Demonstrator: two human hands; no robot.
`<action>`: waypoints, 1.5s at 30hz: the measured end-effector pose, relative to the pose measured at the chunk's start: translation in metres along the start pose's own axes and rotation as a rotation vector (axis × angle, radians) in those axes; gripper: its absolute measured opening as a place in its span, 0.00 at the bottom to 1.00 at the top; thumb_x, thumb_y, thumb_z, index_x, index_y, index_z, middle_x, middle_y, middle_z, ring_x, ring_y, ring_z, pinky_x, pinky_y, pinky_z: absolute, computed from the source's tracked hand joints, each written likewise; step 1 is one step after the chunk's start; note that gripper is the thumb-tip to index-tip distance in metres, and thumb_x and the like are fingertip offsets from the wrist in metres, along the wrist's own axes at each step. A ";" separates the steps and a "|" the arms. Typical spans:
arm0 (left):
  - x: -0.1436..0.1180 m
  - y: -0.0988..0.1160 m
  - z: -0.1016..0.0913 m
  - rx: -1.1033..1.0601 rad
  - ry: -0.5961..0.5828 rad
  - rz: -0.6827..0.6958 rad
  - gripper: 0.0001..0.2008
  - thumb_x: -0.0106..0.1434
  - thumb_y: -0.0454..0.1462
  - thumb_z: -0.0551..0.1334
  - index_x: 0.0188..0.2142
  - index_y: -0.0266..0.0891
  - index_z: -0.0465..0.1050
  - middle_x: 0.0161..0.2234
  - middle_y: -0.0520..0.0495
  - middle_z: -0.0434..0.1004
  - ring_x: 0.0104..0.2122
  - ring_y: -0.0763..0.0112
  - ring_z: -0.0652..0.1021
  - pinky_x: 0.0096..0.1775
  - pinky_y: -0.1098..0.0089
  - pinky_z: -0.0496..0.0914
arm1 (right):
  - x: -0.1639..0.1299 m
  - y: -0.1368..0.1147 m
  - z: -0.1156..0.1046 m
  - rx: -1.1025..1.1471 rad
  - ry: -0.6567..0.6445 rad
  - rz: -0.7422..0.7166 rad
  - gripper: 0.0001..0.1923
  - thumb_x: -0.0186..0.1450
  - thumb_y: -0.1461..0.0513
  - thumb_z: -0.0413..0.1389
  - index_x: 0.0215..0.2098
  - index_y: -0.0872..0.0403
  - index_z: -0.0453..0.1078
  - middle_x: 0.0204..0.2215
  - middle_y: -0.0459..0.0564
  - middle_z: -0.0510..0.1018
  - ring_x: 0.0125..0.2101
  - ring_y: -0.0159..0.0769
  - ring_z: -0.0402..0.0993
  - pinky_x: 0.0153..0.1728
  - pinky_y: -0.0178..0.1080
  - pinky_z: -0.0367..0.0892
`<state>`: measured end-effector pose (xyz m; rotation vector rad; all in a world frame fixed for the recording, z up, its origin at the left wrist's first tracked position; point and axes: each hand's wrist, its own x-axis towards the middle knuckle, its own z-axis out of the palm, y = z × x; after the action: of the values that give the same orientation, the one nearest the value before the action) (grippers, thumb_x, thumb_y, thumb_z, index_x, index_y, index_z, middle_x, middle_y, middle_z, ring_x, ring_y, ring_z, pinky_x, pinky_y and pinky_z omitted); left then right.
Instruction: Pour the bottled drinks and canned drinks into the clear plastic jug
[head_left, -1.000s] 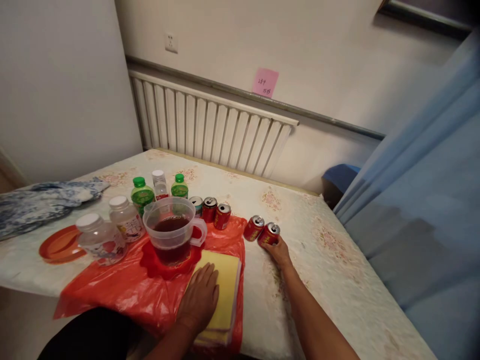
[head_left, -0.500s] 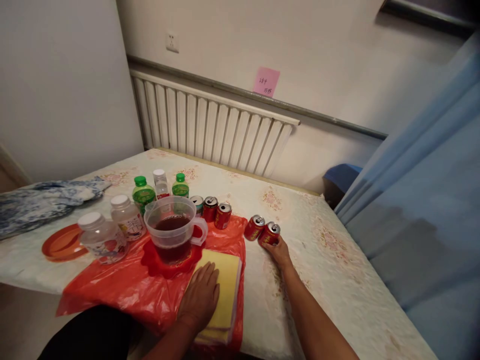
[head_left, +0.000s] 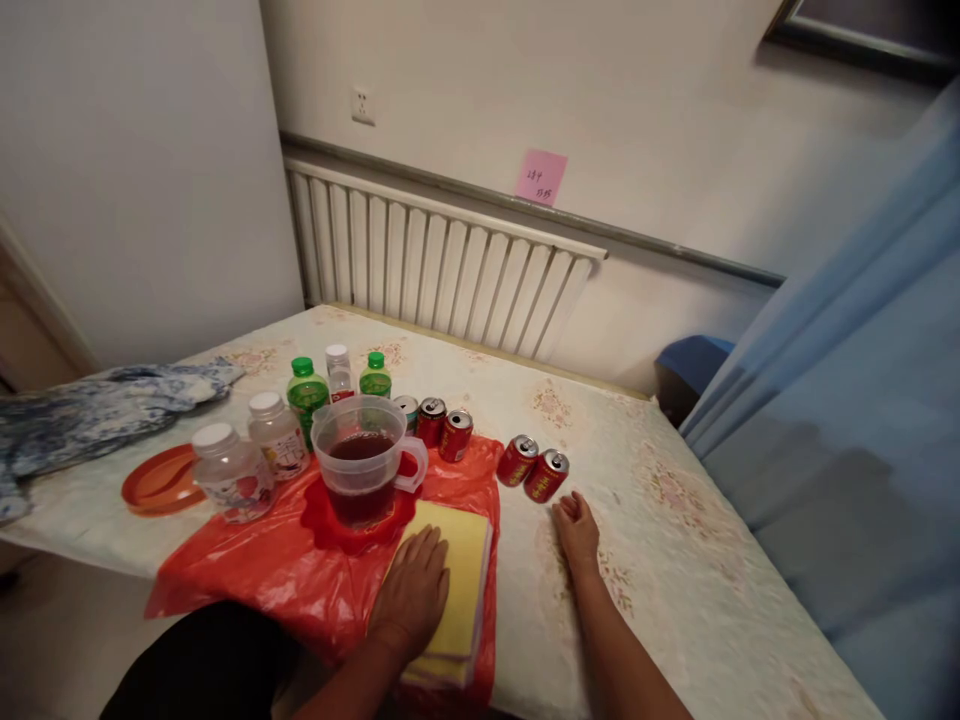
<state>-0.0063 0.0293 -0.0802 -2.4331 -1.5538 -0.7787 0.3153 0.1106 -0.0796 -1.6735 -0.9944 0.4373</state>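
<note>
Rightmost red can [head_left: 547,476]: long axis vertical, lid up; right hand [head_left: 577,540] just beside, fingers half-curled; left hand [head_left: 415,590] on yellow pad [head_left: 460,580], fingers together.

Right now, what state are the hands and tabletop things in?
Left hand: flat on yellow stack
Right hand: fingers curled
Pitcher: uncovered, holding dark liquid
Cans: upright
Green bottles: capped, upright
Jars: lidded, upright
Clear bottle: capped
Red plastic: spread, wrinkled
Orange plate: lying flat
Patterned cloth: crumpled

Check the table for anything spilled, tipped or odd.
Nothing looks spilled or tipped: the pitcher, jars, bottles and cans stand upright. Merely untidy are the wrinkled red plastic sheet and the patterned cloth, bunched at the left.
</note>
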 end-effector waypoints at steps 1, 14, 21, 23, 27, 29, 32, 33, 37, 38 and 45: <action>0.000 0.000 0.000 0.001 -0.004 -0.002 0.18 0.65 0.35 0.54 0.53 0.36 0.72 0.57 0.39 0.73 0.58 0.56 0.71 0.59 0.54 0.65 | -0.005 0.000 -0.001 -0.008 0.009 -0.004 0.36 0.53 0.49 0.57 0.55 0.61 0.67 0.43 0.59 0.81 0.42 0.45 0.79 0.48 0.45 0.71; -0.001 0.003 -0.002 -0.029 -0.064 -0.052 0.19 0.65 0.34 0.54 0.54 0.37 0.70 0.58 0.40 0.72 0.60 0.57 0.69 0.61 0.54 0.62 | -0.055 -0.016 -0.012 -0.120 -0.030 -0.093 0.22 0.54 0.50 0.54 0.39 0.57 0.75 0.31 0.54 0.82 0.33 0.45 0.79 0.39 0.42 0.72; -0.002 0.004 -0.002 -0.006 -0.039 -0.063 0.19 0.65 0.34 0.53 0.54 0.36 0.71 0.58 0.40 0.72 0.59 0.57 0.70 0.60 0.54 0.63 | -0.084 -0.025 -0.015 -0.152 -0.080 -0.146 0.18 0.57 0.52 0.53 0.36 0.55 0.76 0.31 0.52 0.82 0.33 0.44 0.78 0.38 0.41 0.72; -0.003 0.004 -0.001 -0.006 -0.032 -0.060 0.19 0.65 0.34 0.53 0.53 0.36 0.72 0.57 0.39 0.73 0.58 0.57 0.71 0.60 0.54 0.64 | -0.090 -0.027 -0.016 -0.168 -0.090 -0.159 0.17 0.57 0.53 0.53 0.35 0.54 0.76 0.30 0.52 0.82 0.33 0.44 0.78 0.37 0.41 0.71; -0.004 0.004 0.001 -0.015 -0.013 -0.068 0.19 0.65 0.35 0.53 0.53 0.37 0.72 0.58 0.39 0.72 0.59 0.57 0.71 0.60 0.54 0.64 | -0.097 -0.028 -0.016 -0.199 -0.106 -0.185 0.17 0.58 0.53 0.52 0.36 0.54 0.76 0.31 0.52 0.82 0.33 0.44 0.78 0.37 0.41 0.71; -0.005 0.004 0.002 -0.027 -0.003 -0.079 0.18 0.65 0.35 0.53 0.53 0.38 0.72 0.58 0.40 0.72 0.59 0.58 0.70 0.60 0.54 0.64 | -0.099 -0.028 -0.015 -0.211 -0.106 -0.202 0.17 0.57 0.53 0.52 0.36 0.54 0.76 0.32 0.53 0.82 0.34 0.45 0.77 0.39 0.42 0.71; -0.005 0.003 0.001 -0.047 0.003 -0.084 0.18 0.65 0.34 0.54 0.53 0.38 0.71 0.58 0.41 0.72 0.59 0.58 0.70 0.61 0.55 0.63 | -0.100 -0.027 -0.012 -0.229 -0.105 -0.230 0.16 0.57 0.53 0.52 0.35 0.54 0.76 0.32 0.54 0.82 0.34 0.45 0.77 0.39 0.43 0.70; -0.005 0.003 0.001 -0.049 -0.005 -0.080 0.19 0.64 0.34 0.54 0.53 0.38 0.71 0.58 0.41 0.72 0.59 0.58 0.70 0.61 0.55 0.62 | -0.100 -0.027 -0.011 -0.245 -0.105 -0.247 0.16 0.57 0.53 0.52 0.35 0.54 0.76 0.32 0.54 0.81 0.34 0.45 0.77 0.39 0.43 0.70; -0.002 0.003 0.000 -0.071 -0.097 -0.085 0.19 0.65 0.35 0.54 0.54 0.38 0.71 0.59 0.41 0.71 0.60 0.56 0.69 0.61 0.54 0.61 | -0.100 -0.024 -0.006 -0.329 -0.104 -0.350 0.14 0.59 0.56 0.52 0.35 0.53 0.75 0.32 0.52 0.80 0.33 0.43 0.76 0.37 0.41 0.70; -0.001 0.004 0.000 -0.080 -0.126 -0.095 0.19 0.65 0.35 0.54 0.54 0.37 0.71 0.59 0.40 0.71 0.60 0.56 0.68 0.61 0.53 0.60 | -0.100 -0.023 -0.006 -0.345 -0.105 -0.368 0.13 0.60 0.56 0.52 0.36 0.53 0.75 0.32 0.52 0.80 0.33 0.42 0.76 0.37 0.41 0.69; 0.018 -0.002 -0.022 -0.121 -0.294 -0.030 0.13 0.65 0.36 0.56 0.48 0.39 0.72 0.52 0.40 0.73 0.54 0.54 0.70 0.56 0.51 0.62 | -0.099 -0.021 -0.002 -0.441 -0.113 -0.384 0.13 0.62 0.57 0.51 0.37 0.55 0.73 0.32 0.52 0.78 0.33 0.42 0.75 0.36 0.41 0.69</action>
<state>-0.0100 0.0358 -0.0525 -2.7201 -1.6896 -0.5523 0.2505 0.0323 -0.0794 -1.7957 -1.5440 0.0561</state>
